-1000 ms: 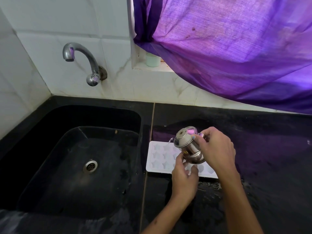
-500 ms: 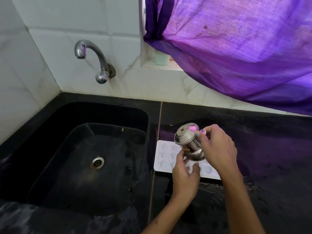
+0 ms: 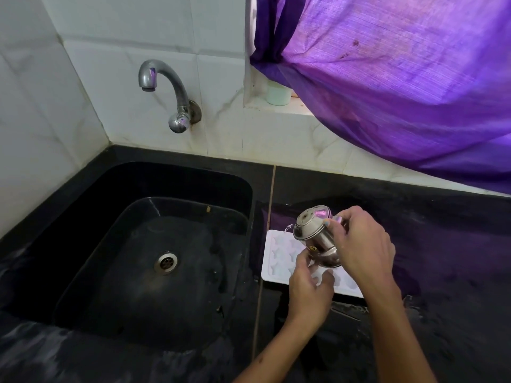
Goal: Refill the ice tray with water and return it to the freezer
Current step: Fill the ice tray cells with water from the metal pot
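Sink point(image 3: 83, 272) of black stone fills the left of our view, with a chrome tap point(image 3: 166, 87) on the tiled wall above it, not running. Just right of the sink, a white ice tray point(image 3: 279, 255) with star-shaped moulds lies flat on the dark counter point(image 3: 442, 272). Our left hand point(image 3: 309, 288) hovers over the tray's near edge, fingers loosely curled beneath a tilted steel cup point(image 3: 315, 239); we cannot tell whether they touch it. Our right hand point(image 3: 362, 250) grips the cup from the right, tipping it so a thin stream of water point(image 3: 287, 228) falls toward the tray's far left corner. Purple curtain point(image 3: 401, 92) hangs over the window sill at upper right, beside a small pale green jar point(image 3: 278, 93). We judge the risk to be overflow: tipping too steeply could flood the shallow moulds and wet the counter, and a brimming tray may spill when carried to the freezer.
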Motion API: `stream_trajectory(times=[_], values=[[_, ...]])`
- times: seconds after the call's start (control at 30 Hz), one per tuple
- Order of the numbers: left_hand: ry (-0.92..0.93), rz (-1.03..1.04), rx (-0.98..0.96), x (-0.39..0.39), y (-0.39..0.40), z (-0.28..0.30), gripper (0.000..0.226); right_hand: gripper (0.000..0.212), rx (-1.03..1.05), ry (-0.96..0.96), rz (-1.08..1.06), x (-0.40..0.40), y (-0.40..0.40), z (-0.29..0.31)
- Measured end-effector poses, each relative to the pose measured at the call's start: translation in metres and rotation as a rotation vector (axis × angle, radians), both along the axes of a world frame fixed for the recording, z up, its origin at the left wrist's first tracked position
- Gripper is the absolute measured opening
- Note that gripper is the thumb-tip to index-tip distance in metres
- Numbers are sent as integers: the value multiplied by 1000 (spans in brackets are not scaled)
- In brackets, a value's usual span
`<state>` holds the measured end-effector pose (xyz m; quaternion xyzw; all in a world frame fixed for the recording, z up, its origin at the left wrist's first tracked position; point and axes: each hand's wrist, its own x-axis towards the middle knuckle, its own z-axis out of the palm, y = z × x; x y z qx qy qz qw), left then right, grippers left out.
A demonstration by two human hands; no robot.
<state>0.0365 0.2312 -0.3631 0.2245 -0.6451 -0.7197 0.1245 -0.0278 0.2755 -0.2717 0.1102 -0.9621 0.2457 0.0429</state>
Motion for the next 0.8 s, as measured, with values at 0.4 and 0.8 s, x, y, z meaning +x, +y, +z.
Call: stream_trajectory(times=[0.4, 0.8], values=[[-4, 14, -9, 0, 2, -1, 44, 18, -20, 20, 4, -1, 1, -5], [69, 86, -168, 0, 15, 4, 59, 12, -446, -109, -17, -7, 36, -5]])
